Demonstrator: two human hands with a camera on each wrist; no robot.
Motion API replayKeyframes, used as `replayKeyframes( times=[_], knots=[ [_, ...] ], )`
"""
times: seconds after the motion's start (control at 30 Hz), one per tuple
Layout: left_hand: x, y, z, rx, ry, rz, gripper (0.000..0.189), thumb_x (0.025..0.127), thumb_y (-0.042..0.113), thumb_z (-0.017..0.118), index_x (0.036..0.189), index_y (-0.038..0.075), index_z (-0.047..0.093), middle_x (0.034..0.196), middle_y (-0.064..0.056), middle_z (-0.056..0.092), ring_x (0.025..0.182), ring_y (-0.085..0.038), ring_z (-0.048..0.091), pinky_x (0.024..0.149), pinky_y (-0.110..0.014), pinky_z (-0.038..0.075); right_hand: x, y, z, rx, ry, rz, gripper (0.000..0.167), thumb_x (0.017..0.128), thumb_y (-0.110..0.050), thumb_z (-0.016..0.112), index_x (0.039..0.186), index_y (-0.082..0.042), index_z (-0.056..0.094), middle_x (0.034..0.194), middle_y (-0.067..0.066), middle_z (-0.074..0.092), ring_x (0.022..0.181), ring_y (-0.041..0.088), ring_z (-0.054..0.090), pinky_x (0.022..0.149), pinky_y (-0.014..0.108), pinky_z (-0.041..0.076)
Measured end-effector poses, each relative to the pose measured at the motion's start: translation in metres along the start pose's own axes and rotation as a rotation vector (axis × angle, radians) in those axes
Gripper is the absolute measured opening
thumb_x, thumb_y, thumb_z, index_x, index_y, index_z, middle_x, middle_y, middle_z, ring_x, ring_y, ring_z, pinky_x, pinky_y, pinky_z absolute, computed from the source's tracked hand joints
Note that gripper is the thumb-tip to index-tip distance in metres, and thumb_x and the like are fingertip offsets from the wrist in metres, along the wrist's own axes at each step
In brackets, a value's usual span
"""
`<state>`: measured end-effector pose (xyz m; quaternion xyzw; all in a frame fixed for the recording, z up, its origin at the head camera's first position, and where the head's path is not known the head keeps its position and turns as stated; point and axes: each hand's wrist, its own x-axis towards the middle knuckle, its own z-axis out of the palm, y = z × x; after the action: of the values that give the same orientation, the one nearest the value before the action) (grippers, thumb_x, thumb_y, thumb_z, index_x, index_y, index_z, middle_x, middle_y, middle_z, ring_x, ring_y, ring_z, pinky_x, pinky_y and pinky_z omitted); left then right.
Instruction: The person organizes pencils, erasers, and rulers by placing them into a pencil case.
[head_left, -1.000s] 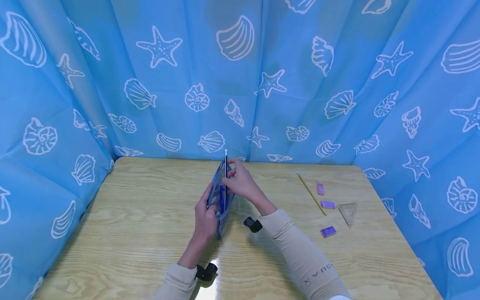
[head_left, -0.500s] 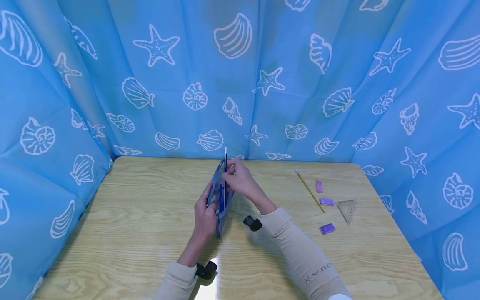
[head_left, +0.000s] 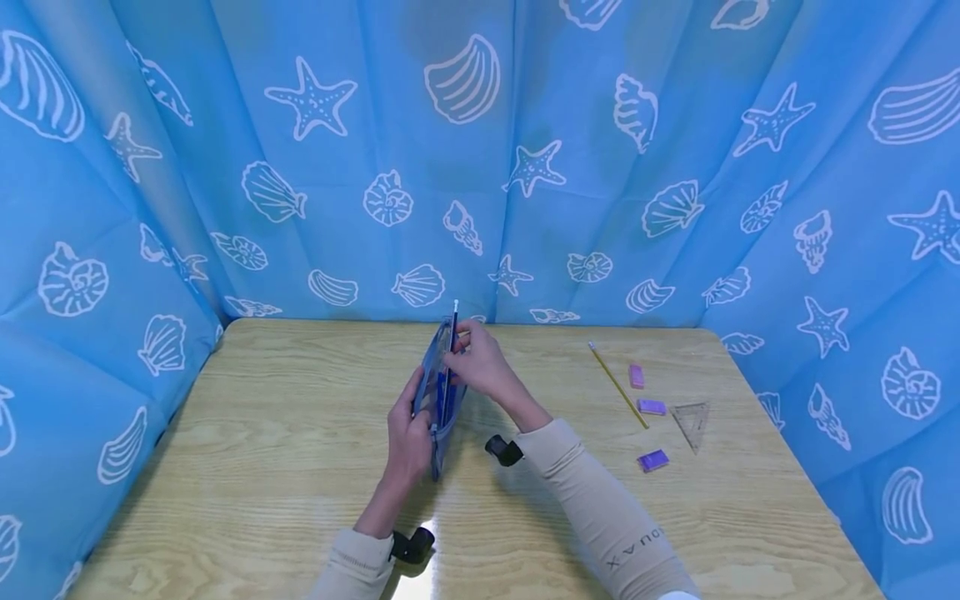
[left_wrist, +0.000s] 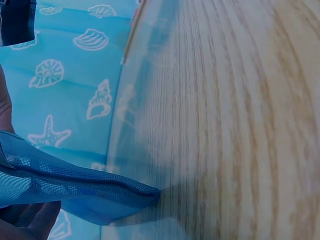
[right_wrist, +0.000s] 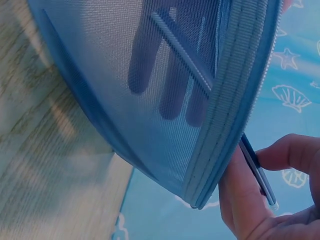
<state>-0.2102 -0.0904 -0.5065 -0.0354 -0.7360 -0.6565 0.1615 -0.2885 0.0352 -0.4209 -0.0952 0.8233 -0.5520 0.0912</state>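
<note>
A blue mesh zip pouch (head_left: 440, 458) stands on edge near the middle of the table, its zipper side open. My left hand (head_left: 408, 442) grips it from the left; in the right wrist view several of its fingers (right_wrist: 172, 95) show through the mesh. On the other side, my right hand (head_left: 483, 362) pinches a dark pencil (head_left: 454, 319) between thumb and fingers at the pouch's mouth. The pencil's pale end sticks up, while the rest slants down inside, visible through the mesh in the right wrist view. A blue object (head_left: 442, 387) also lies inside the pouch.
To the right lie a yellow pencil (head_left: 618, 385), a pink eraser (head_left: 636, 377), a light purple eraser (head_left: 652, 407), a darker purple eraser (head_left: 653, 461) and a clear set square (head_left: 692, 425). A blue shell-print curtain (head_left: 465, 167) encloses the table's back and sides.
The pencil's upper end has tilted slightly to the right in my right hand. Both hands and the pouch have otherwise barely moved.
</note>
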Motion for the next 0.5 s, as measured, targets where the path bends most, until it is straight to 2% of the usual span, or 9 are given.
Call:
replayKeyframes(
  times=[0.2, 0.33, 0.5],
  knots=[
    [0.0000, -0.0003, 0.0010, 0.017, 0.005, 0.000, 0.072, 0.083, -0.006, 0.036, 0.156, -0.001, 0.036, 0.154, -0.025, 0.044, 0.133, -0.040, 0.051, 0.106, -0.059, 0.044, -0.0007, -0.0014, 0.0019, -0.013, 0.013, 0.003, 0.051, 0.093, -0.002, 0.062, 0.141, 0.002, 0.045, 0.115, 0.019, 0.057, 0.081, 0.026, 0.067, 0.072, 0.043, 0.063],
    [0.0007, -0.0009, 0.0014, 0.019, 0.012, 0.003, 0.072, 0.083, -0.006, 0.037, 0.155, -0.003, 0.036, 0.152, -0.027, 0.047, 0.130, -0.040, 0.054, 0.103, -0.058, 0.046, -0.0007, -0.0006, 0.0038, -0.036, 0.028, -0.010, 0.048, 0.092, 0.001, 0.063, 0.137, 0.002, 0.048, 0.110, 0.019, 0.060, 0.081, 0.025, 0.068, 0.067, 0.037, 0.063],
    [0.0010, -0.0024, 0.0016, 0.028, 0.019, 0.001, 0.073, 0.083, -0.006, 0.038, 0.155, -0.001, 0.037, 0.150, -0.027, 0.048, 0.128, -0.040, 0.056, 0.103, -0.057, 0.047, -0.0003, 0.0012, 0.0069, -0.071, 0.037, -0.019, 0.046, 0.091, 0.002, 0.063, 0.135, 0.004, 0.050, 0.105, 0.019, 0.061, 0.073, 0.022, 0.065, 0.060, 0.032, 0.061]
  ],
)
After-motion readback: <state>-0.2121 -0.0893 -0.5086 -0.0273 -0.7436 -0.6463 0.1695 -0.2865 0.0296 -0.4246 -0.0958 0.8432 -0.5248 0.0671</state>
